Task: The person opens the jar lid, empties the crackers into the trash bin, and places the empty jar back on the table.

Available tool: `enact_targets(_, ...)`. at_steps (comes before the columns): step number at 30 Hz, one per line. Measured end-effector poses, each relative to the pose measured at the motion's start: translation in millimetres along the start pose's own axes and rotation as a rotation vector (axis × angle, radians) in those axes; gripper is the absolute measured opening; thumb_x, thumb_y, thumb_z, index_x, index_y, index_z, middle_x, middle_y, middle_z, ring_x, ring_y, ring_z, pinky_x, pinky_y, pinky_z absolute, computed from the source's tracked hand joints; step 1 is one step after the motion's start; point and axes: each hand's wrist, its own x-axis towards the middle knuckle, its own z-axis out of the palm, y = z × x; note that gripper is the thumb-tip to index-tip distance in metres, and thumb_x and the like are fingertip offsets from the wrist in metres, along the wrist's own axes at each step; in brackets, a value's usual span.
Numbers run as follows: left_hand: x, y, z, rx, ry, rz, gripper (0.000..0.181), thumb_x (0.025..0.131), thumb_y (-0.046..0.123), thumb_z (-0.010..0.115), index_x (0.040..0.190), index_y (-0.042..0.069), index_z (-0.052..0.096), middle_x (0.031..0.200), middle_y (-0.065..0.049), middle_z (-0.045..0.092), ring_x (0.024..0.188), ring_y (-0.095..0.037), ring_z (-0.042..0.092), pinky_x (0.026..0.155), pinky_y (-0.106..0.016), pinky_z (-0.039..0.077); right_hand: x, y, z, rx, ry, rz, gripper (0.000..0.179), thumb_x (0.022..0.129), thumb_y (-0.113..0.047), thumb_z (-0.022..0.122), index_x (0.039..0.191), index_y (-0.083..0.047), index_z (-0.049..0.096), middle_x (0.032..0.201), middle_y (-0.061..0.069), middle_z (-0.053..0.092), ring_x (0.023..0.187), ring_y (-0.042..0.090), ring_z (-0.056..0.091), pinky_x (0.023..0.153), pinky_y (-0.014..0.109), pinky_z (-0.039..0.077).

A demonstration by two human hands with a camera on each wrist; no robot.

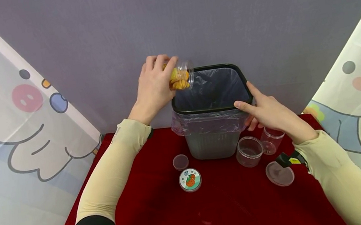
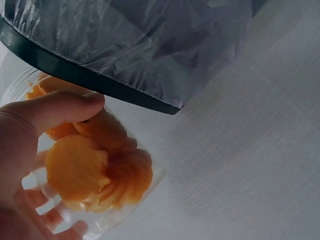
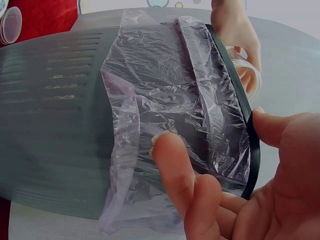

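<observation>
My left hand point(image 1: 156, 81) grips a clear plastic jar point(image 1: 190, 72) tipped on its side, its mouth toward the trash bin. Inside lie round orange pieces point(image 2: 77, 167) with uneven edges; their exact kind cannot be told. The trash bin point(image 1: 211, 146) is grey with a black rim point(image 1: 212, 109) and a thin purple bag point(image 1: 209, 122) folded over it. At the bin's front right corner, my right hand point(image 1: 266, 110) holds the rim, thumb on the front edge and index finger along the side. The other fingers curl below, partly hidden.
Right of the bin stand a short clear jar point(image 1: 249, 152) and another clear jar point(image 1: 272, 139), with a clear lid point(image 1: 280, 173) before them. A small clear lid point(image 1: 180, 162) and a lid with printed oranges point(image 1: 190, 180) lie on the red cloth point(image 1: 214, 214). A grey wall point(image 1: 108, 61) rises behind.
</observation>
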Motion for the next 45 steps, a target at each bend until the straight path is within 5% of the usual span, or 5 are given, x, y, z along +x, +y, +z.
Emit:
enact_targets(9, -0.6, 1.1, 4.3, 0.054, 0.080, 0.083, 0.069, 0.078, 0.015, 0.080, 0.141, 0.012, 0.052, 0.134, -0.014, 0.050, 0.124, -0.035, 0.041, 0.105, -0.049, 0.037, 0.0, 1.7, 1.6, 0.000, 0.016, -0.008, 0.098, 0.097, -0.067, 0.044, 0.158, -0.019, -0.016, 0.076, 0.005, 0.071, 0.064, 0.021, 0.069, 0.064, 0.038, 0.056)
enact_targets(38, -0.6, 5.7, 12.7, 0.170, 0.131, 0.259, 0.062, 0.082, 0.003, 0.073, 0.140, 0.014, 0.053, 0.138, -0.011, 0.050, 0.129, -0.034, 0.041, 0.118, -0.049, 0.022, 2.3, 5.5, 2.0, 0.022, 0.025, -0.011, 0.098, 0.097, -0.067, 0.043, 0.158, -0.019, -0.016, 0.081, 0.012, 0.073, 0.064, 0.021, 0.070, 0.062, 0.035, 0.058)
enact_targets(45, -2.4, 7.1, 12.7, 0.193, 0.174, 0.305, 0.051, 0.089, -0.002, 0.063, 0.137, 0.013, 0.059, 0.137, -0.009, 0.056, 0.127, -0.032, 0.044, 0.117, -0.049, 0.024, 2.2, 4.8, 2.1, 0.029, 0.019, -0.011, 0.097, 0.098, -0.064, 0.044, 0.158, -0.018, -0.017, 0.079, 0.010, 0.072, 0.064, 0.022, 0.070, 0.061, 0.035, 0.057)
